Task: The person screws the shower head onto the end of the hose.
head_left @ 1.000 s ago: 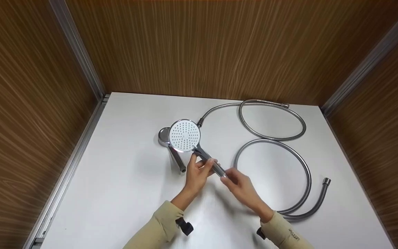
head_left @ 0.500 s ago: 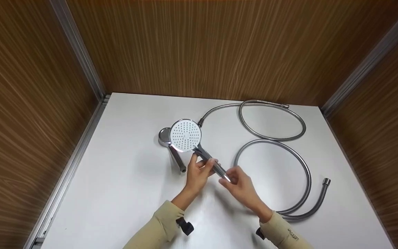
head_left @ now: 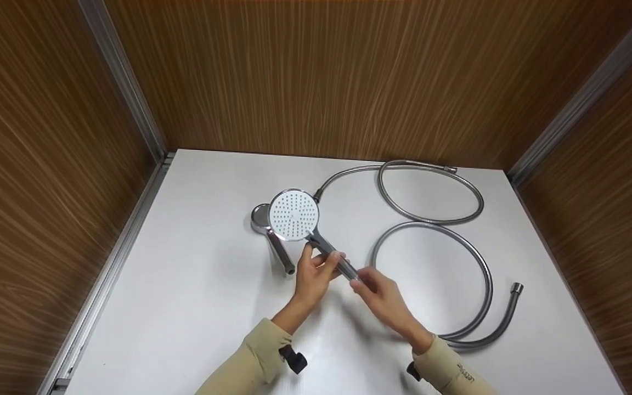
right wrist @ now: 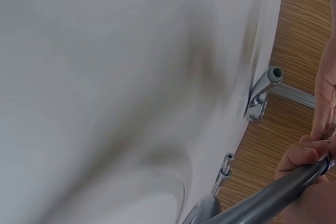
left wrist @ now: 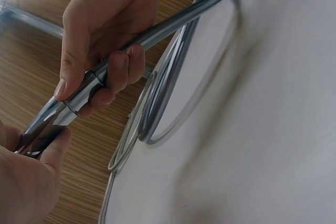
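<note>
My left hand grips the chrome handle of a shower head whose white, dotted face points up. At the handle's lower end, my right hand pinches the metal end fitting of a smooth grey shower hose. Handle and fitting meet in line in the left wrist view; how far they are joined I cannot tell. From the right hand the hose runs down to a loop on the table, and its other end, with a chrome nut, lies at the right.
A second, smaller shower head lies face down on the white table, just behind the held one. A thinner ribbed metal hose is coiled at the back right. Wood-grain panels enclose the back and both sides.
My right fingers shift a little at the handle's lower end, slightly down and then back up. The left hand and the shower head stay almost still.
</note>
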The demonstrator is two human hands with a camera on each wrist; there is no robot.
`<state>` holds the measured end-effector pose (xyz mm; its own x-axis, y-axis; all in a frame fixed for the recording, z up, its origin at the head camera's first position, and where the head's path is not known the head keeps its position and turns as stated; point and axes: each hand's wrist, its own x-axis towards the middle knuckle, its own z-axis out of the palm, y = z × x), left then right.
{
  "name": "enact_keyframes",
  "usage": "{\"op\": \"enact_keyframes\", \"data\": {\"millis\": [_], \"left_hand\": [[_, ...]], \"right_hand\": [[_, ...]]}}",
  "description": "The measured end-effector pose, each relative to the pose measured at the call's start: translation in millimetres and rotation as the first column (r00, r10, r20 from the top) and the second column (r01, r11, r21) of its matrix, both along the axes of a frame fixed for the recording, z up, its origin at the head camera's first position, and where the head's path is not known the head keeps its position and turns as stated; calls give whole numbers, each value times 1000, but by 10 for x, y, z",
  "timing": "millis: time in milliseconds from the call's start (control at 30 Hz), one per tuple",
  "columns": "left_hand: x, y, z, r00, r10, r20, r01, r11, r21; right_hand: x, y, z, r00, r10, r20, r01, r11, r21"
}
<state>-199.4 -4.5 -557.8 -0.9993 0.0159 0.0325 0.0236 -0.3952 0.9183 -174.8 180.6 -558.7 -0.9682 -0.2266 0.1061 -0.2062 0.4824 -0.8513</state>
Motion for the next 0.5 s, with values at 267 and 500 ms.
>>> {"op": "enact_keyframes", "data": {"millis": [267,500], "left_hand": [[-1,2,4,1000,3,6,-3,1000,19],[3,-6,-14,1000,-2,9,1,1000,28]], "right_hand": [[-1,-11,20,1000,-2,7,2,1000,-12],[6,-30,28,1000,-3,31,5,996,-84]]}}
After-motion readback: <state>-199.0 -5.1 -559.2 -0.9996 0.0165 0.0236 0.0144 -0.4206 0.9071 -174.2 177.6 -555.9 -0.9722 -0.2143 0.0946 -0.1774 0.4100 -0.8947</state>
